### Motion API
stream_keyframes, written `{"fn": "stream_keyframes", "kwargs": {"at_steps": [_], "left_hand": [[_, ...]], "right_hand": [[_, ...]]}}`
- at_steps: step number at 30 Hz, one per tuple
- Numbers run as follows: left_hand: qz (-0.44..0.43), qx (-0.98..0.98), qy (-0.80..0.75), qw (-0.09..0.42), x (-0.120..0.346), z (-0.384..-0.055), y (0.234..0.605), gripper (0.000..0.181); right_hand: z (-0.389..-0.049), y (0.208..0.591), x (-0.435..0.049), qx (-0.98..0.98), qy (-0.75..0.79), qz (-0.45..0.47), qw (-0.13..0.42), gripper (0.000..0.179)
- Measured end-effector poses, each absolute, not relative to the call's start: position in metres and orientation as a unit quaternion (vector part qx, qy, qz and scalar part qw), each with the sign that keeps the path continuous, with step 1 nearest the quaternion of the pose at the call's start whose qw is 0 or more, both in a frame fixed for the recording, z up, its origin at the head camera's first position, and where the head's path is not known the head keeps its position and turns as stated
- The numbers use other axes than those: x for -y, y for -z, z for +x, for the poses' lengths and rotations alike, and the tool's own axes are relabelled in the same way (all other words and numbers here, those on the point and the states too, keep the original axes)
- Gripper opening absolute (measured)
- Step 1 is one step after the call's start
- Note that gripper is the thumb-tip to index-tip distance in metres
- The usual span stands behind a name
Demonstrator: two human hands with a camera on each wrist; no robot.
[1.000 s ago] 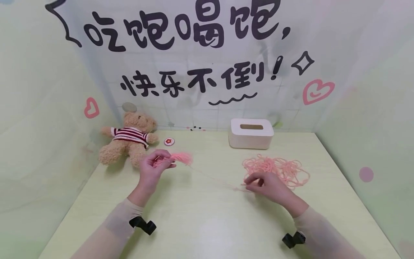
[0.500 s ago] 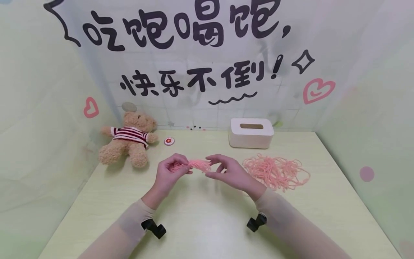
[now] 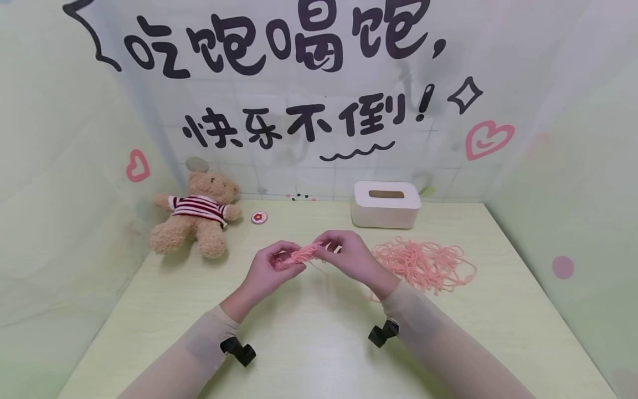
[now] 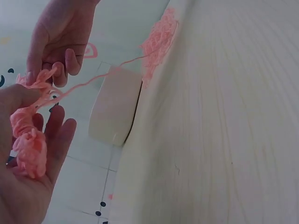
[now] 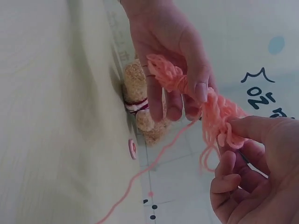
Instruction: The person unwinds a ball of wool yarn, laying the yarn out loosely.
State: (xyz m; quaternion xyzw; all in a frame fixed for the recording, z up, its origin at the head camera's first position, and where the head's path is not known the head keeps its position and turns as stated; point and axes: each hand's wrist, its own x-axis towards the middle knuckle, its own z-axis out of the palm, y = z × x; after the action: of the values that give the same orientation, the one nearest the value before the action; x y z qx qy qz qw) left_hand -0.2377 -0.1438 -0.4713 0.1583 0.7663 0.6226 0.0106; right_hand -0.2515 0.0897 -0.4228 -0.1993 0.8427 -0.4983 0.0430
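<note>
A small bundle of pink yarn (image 3: pixel 302 255) is held above the table between both hands. My left hand (image 3: pixel 271 271) grips its middle, the thumb laid across it, and a wrapped end (image 5: pixel 163 72) lies over the palm in the right wrist view. Thumb and fingers of my right hand (image 3: pixel 351 260) pinch the looped other end (image 5: pixel 229 126). From the bundle a single strand (image 4: pixel 93 79) runs to a loose heap of pink yarn (image 3: pixel 421 266) on the table, beside the right forearm.
A teddy bear (image 3: pixel 196 213) in a striped shirt lies at the back left, beside a small round badge (image 3: pixel 259 217). The white tissue box (image 3: pixel 386 205) stands at the back right of the table (image 3: pixel 319 354). Fabric walls close off the back and sides.
My right hand has come left from beside the yarn heap to the bundle and now pinches its looped end. My left hand has moved right, still gripping the bundle.
</note>
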Motion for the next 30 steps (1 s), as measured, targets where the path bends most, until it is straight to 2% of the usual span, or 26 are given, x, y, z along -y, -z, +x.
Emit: {"fn": "stream_keyframes", "kwargs": {"at_steps": [5,10,18,20,24,27,30], "left_hand": [[0.173,-0.812,-0.557,-0.017,0.141,-0.238,0.469,0.024],[0.187,-0.832,-0.521,-0.036,0.141,-0.239,0.465,0.019],[0.164,-0.792,-0.588,0.027,0.143,-0.242,0.464,0.023],[0.147,-0.774,-0.615,0.039,0.144,-0.243,0.463,0.024],[0.132,-0.744,-0.652,0.063,0.149,-0.244,0.461,0.032],[0.133,-0.731,-0.665,0.072,0.153,-0.245,0.462,0.035],[0.143,-0.723,-0.671,0.077,0.157,-0.246,0.464,0.038]], "right_hand": [[-0.254,0.420,-0.086,-0.853,0.474,-0.217,0.030,0.005],[-0.254,0.419,-0.083,-0.850,0.475,-0.221,0.044,0.006],[-0.254,0.425,-0.083,-0.834,0.502,-0.215,0.077,0.040],[-0.254,0.427,-0.085,-0.835,0.496,-0.215,0.097,0.043],[-0.253,0.430,-0.088,-0.836,0.490,-0.212,0.126,0.035],[-0.253,0.431,-0.092,-0.840,0.488,-0.207,0.119,0.022],[-0.253,0.432,-0.097,-0.845,0.484,-0.200,0.108,0.019]]}}
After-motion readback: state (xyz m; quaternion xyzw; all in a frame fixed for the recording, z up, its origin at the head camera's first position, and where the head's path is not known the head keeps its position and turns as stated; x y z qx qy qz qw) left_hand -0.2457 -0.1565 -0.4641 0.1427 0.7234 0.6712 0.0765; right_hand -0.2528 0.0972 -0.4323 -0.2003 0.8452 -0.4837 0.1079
